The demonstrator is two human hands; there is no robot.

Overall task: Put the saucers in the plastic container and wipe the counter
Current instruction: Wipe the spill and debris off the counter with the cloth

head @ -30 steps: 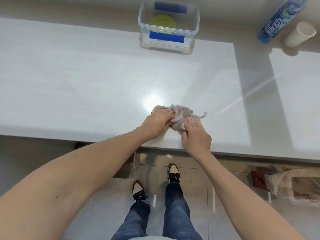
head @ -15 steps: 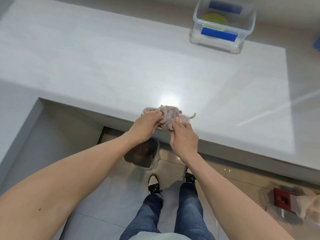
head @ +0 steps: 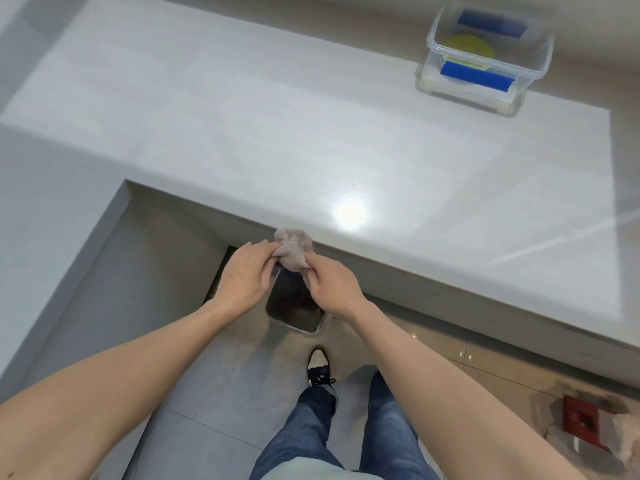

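Note:
A bunched pinkish-grey cloth is off the white counter, just in front of its front edge and above a small bin. My left hand pinches the cloth from the left. My right hand grips its lower right part. Far back on the right of the counter stands the clear plastic container with blue clips. A yellow-green saucer lies inside it.
A small grey waste bin stands on the tiled floor under my hands, by the counter's corner. My shoes and jeans are below it. At the lower right, a red object and a plastic bag lie on the floor.
Both hands have drawn the cloth back off the counter's front edge and now hold it over the bin. The view has swung left, so the container sits further right.

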